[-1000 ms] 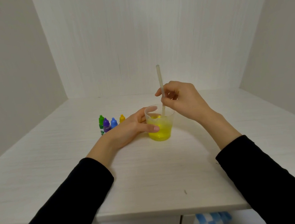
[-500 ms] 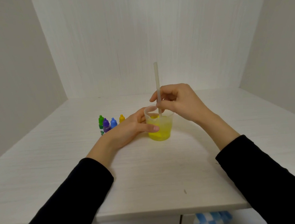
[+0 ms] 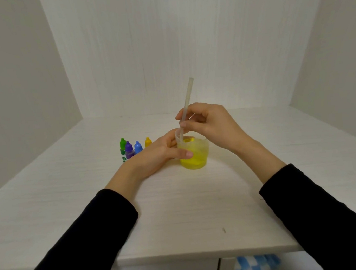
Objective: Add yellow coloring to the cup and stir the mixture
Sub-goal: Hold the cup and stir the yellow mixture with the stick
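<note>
While the left hand (image 3: 157, 156) grips the cup (image 3: 194, 152) of yellow mix at the middle of the frame, the right hand (image 3: 210, 125) pinches the straw (image 3: 188, 99), which leans up-right from inside the cup.

Long black sleeves on both arms, plain, ending above the wrists; left hand (image 3: 157, 156) and right hand (image 3: 213, 125) bare, no gloves.

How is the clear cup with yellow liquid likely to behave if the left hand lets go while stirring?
The cup looks thin and light, so it may slide or tip. The straw leans on its rim, adding leverage. The left hand steadies it, probably for that reason.
</note>
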The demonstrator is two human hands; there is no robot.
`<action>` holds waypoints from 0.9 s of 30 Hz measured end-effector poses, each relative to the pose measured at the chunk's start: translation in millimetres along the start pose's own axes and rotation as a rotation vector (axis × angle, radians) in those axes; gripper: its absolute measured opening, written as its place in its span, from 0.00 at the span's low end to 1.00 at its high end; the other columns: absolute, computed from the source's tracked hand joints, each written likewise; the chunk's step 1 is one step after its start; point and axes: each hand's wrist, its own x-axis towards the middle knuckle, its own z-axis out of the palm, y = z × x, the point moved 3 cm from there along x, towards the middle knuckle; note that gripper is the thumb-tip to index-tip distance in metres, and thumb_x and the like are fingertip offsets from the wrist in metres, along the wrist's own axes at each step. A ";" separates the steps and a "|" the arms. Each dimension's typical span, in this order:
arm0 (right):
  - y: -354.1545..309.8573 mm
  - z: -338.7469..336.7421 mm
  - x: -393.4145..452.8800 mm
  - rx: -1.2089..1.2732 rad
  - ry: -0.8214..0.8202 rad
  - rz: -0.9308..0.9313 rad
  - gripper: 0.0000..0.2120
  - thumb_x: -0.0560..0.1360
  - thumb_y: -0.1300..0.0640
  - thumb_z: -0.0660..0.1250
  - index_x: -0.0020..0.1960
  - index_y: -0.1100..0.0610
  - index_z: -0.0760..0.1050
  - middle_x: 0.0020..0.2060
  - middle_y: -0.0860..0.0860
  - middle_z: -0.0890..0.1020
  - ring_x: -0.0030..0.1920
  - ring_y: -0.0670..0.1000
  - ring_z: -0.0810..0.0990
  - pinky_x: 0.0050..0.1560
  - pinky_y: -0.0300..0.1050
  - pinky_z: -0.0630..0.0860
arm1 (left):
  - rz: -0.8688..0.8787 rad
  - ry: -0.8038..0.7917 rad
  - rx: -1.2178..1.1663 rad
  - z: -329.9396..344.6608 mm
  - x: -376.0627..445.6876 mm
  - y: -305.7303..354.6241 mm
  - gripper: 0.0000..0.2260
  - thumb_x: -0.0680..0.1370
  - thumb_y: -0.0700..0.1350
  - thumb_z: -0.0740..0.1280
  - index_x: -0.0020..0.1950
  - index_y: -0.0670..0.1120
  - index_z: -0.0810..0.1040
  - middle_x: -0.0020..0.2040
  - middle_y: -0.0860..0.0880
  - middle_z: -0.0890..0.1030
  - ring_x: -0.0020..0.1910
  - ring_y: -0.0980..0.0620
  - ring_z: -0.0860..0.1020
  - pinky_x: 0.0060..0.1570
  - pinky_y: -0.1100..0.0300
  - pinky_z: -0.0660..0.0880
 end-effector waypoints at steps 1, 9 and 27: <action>0.5 -0.1 0.4 -0.017 0.011 -0.010 0.06 0.75 0.61 0.68 0.50 0.54 0.80 0.42 0.50 0.83 0.43 0.44 0.84 0.49 0.35 0.77 | -0.003 0.004 0.002 0.1 0.0 0.3 0.32 0.68 0.39 0.70 0.72 0.44 0.66 0.68 0.43 0.74 0.65 0.49 0.74 0.66 0.53 0.71; 7.1 -6.9 4.6 -0.178 0.053 -0.059 0.07 0.75 0.62 0.67 0.51 0.55 0.80 0.44 0.48 0.80 0.41 0.38 0.79 0.46 0.27 0.72 | -0.008 0.001 -0.028 0.5 -0.2 -0.9 0.31 0.70 0.34 0.71 0.71 0.47 0.67 0.66 0.46 0.76 0.64 0.49 0.75 0.64 0.56 0.73; -1.1 -19.4 -2.1 -0.174 0.025 0.013 0.10 0.65 0.59 0.66 0.42 0.49 0.82 0.32 0.40 0.78 0.34 0.43 0.75 0.38 0.34 0.72 | -0.038 0.012 -0.028 -1.7 1.1 -2.3 0.37 0.67 0.36 0.74 0.74 0.48 0.64 0.67 0.47 0.75 0.65 0.49 0.75 0.63 0.56 0.73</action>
